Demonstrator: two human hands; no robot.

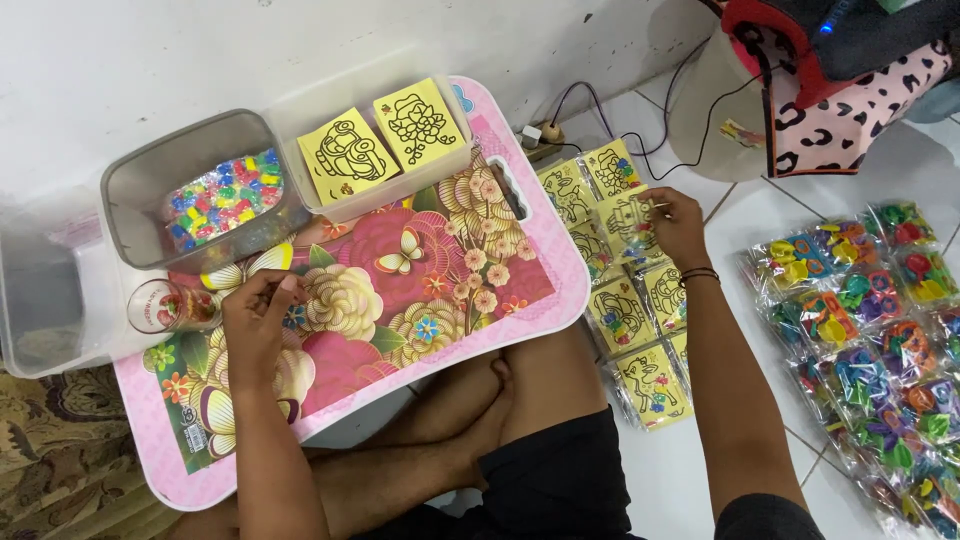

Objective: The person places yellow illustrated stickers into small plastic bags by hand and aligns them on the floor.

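My left hand (262, 318) is pinched shut over the flowered lap table (520, 290), just right of a small clear cup (168, 305); it seems to hold some tiny piece, too small to tell. Behind sit a grey tub of coloured beads (222, 195) and a clear tub with two loose yellow cards (380, 145). My right hand (676, 225) pinches a bagged yellow picture card (630, 220), black line drawing under plastic, atop a row of bagged cards (640, 340) on the floor. I judge many are packed.
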